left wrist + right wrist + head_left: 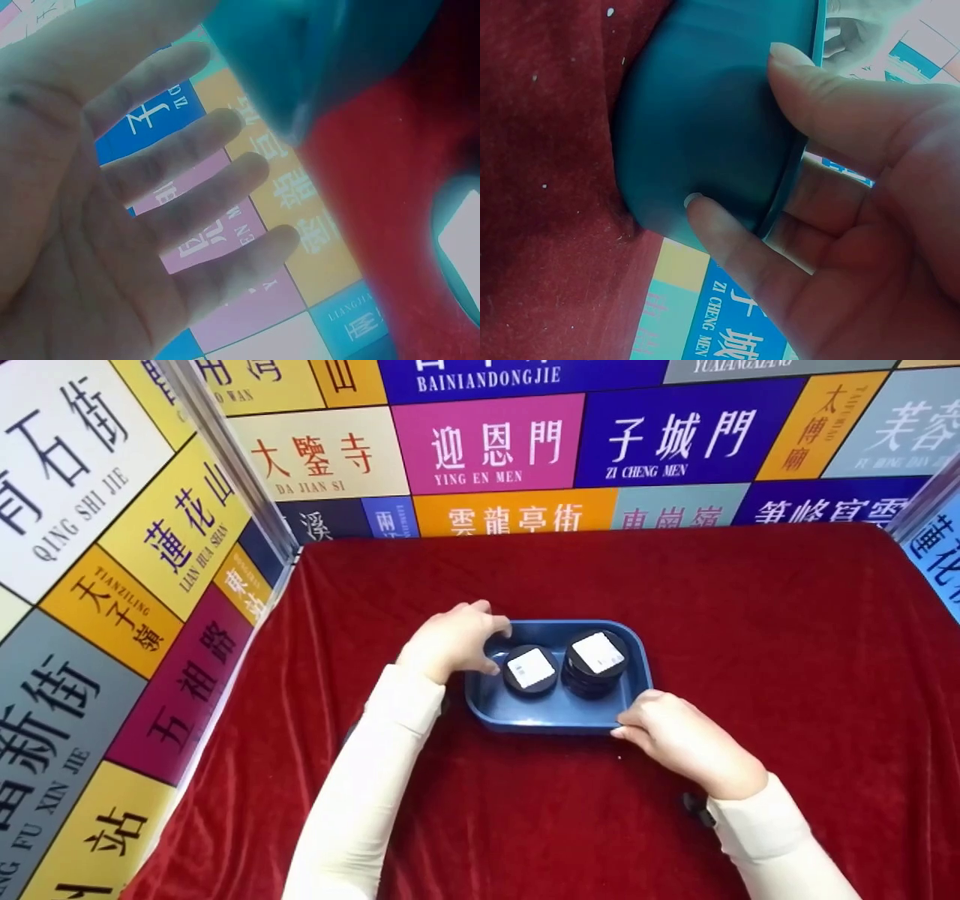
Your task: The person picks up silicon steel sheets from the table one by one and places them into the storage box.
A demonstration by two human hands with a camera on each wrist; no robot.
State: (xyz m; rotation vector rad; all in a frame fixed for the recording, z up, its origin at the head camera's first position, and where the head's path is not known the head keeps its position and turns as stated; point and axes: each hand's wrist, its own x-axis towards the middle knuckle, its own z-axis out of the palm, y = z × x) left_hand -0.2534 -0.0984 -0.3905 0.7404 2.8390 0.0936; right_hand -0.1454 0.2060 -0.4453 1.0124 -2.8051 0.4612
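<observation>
A blue rectangular tray (525,712) rests on the red cloth, with black round discs inside it. One disc (530,669) with a white square label lies at the left, and a stack of similar discs (596,660) stands at the right. My left hand (454,641) is at the tray's left end, fingers spread and thumb close beside the single disc. Its palm and fingers (217,184) look extended and hold nothing in the left wrist view. My right hand (671,735) grips the tray's front right corner, with the thumb (802,82) against its outer wall.
Red velvet cloth (570,825) covers the table. Panels with printed street names (487,442) stand behind and along the left side. At the left wrist view's right edge shows part of a dark rounded thing with a white face (465,244).
</observation>
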